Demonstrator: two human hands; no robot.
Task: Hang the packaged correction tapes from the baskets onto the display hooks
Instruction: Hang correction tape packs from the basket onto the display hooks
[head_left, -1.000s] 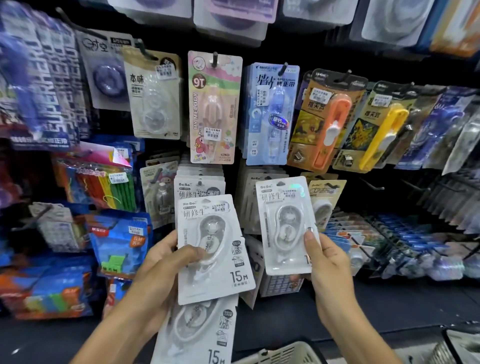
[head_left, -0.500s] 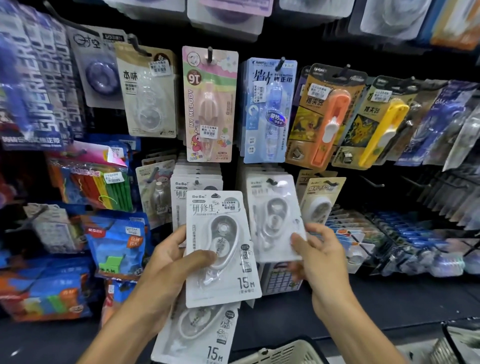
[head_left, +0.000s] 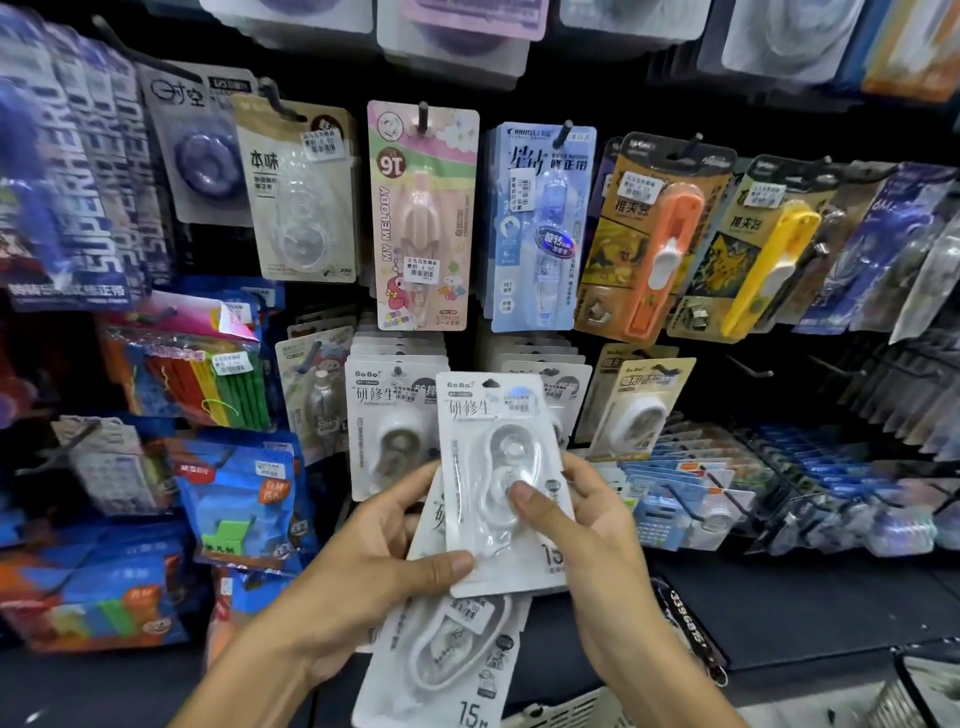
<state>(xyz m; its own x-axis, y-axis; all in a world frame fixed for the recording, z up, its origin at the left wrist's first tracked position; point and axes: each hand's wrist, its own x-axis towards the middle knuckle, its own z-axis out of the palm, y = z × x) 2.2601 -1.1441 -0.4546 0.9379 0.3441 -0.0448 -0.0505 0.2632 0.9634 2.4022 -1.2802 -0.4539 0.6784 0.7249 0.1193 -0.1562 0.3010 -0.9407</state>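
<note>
In front of the display wall, low centre, both hands hold a small stack of white packaged correction tapes. The left hand (head_left: 363, 566) grips the stack from the left, thumb pressed on the lower edge of the top pack (head_left: 501, 483), with at least two more packs under it; the lowest pack (head_left: 447, 660) hangs down below the hand. The right hand (head_left: 587, 525) pinches the top pack, thumb on its clear blister, fingers (head_left: 582, 470) curled behind the right edge, looks like it is peeling this one off the stack. Top pack is upright, not on any hook yet, held just in front of two hooks already loaded with the same white packs: left hung row (head_left: 392, 410) and right hung row (head_left: 558, 384), both look fairly full. Upper row carries other brands, pink pack (head_left: 423, 218), blue pack (head_left: 540, 223), orange pack (head_left: 660, 239). A basket rim (head_left: 566, 712) shows at the near bottom edge, contents not visible. Progress judgement: partway, a good share already hung, at least three packs in hand left to go, plus whatever remains in the baskets, cannot tell how many. Next step probably threading the top pack's hang hole onto one of the two white rows.
</note>
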